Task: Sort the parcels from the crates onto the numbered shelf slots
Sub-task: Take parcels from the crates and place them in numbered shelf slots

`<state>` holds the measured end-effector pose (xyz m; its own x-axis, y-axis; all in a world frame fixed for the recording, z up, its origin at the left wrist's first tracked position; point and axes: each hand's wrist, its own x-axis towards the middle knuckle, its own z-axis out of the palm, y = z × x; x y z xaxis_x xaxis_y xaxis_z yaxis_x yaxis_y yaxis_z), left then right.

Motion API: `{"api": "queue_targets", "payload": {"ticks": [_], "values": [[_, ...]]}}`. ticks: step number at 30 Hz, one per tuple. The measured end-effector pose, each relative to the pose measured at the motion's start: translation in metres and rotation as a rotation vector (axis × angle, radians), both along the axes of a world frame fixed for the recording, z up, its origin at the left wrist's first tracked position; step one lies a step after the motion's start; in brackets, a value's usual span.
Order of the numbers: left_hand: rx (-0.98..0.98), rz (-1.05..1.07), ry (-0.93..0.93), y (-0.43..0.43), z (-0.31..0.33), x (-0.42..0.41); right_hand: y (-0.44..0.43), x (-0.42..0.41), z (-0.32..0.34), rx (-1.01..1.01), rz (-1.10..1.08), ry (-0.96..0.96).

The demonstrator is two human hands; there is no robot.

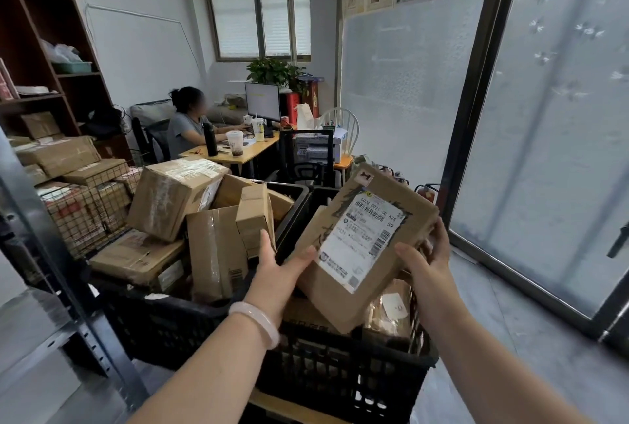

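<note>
Far left, shelf [34,32]. Left crate [153,318] is heaped with boxes. Your left hand [282,268] holds the parcel [360,239] at its left edge, thumb on the face. The parcel is tilted over the near crate [340,365], label toward you. Your right hand [425,260] grips the right edge, fingers wrapped behind. Step, likely: reading the label. Next: take the slot number, then turn to the shelves; no slot numbers show here

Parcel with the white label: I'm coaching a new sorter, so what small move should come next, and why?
Probably level the parcel and read its label for the slot number: the left hand and right hand hold it tilted over the black crate, label facing up.
</note>
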<state>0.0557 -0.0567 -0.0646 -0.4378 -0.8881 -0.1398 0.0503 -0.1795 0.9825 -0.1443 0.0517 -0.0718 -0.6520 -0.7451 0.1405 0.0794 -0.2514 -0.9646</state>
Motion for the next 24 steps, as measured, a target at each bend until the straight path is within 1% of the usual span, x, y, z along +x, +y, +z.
{"api": "queue_targets", "payload": {"ticks": [1, 3, 6, 7, 9, 13, 16, 19, 24], "values": [[-0.052, -0.025, -0.059, -0.007, 0.006, 0.005, 0.002, -0.005, 0.0, 0.012, 0.041, 0.023], [-0.105, -0.139, -0.092, -0.016, 0.016, 0.011, 0.005, -0.011, 0.002, 0.03, 0.142, 0.038], [-0.036, -0.344, -0.057, -0.014, 0.014, 0.011, 0.004, -0.008, 0.003, 0.027, 0.257, 0.059], [-0.013, -0.387, -0.042, -0.012, 0.009, 0.01, 0.004, -0.007, 0.003, 0.026, 0.278, 0.065], [0.008, -0.403, -0.011, -0.009, 0.003, 0.01, 0.003, -0.006, 0.004, 0.028, 0.32, 0.08], [-0.034, -0.364, 0.044, -0.004, -0.001, 0.017, 0.001, -0.002, 0.009, 0.023, 0.378, 0.11], [-0.085, -0.297, 0.071, -0.001, 0.001, 0.026, -0.005, 0.008, 0.017, -0.009, 0.41, 0.108], [-0.149, -0.179, 0.084, 0.005, 0.004, 0.042, -0.014, 0.025, 0.027, -0.033, 0.445, 0.117], [-0.267, 0.063, 0.061, 0.021, 0.021, 0.083, -0.035, 0.065, 0.048, -0.076, 0.509, 0.189]]}}
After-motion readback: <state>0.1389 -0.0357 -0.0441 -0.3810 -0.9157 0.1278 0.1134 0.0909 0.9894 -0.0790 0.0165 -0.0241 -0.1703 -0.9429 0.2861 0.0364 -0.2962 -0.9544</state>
